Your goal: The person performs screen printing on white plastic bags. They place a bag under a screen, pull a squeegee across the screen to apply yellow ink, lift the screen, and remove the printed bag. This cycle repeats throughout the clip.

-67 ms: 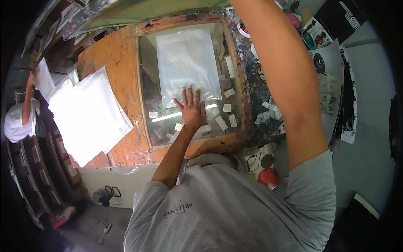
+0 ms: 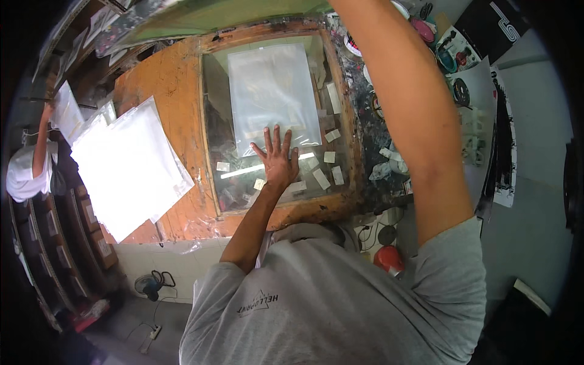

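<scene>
My left hand point(image 2: 278, 163) lies flat with fingers spread on the near edge of a translucent plastic sheet or bag point(image 2: 272, 88). The sheet rests on a glass panel point(image 2: 216, 131) set in a worn wooden tabletop point(image 2: 159, 76). Small pale pieces of tape or card point(image 2: 320, 178) are scattered on the glass, around the hand and along the right side. Past the top edge of the picture reaches my right forearm point(image 2: 404, 85), so the right hand is out of sight. A green panel point(image 2: 225, 19), perhaps a screen, spans the far side above the glass.
Left of the glass, a stack of white sheets point(image 2: 128, 164) overhangs the table edge. Stained tubs and rags point(image 2: 389, 163) crowd the dark surface at right. At far left another person point(image 2: 31, 167) reaches toward shelves. A small fan point(image 2: 148, 285) stands on the floor.
</scene>
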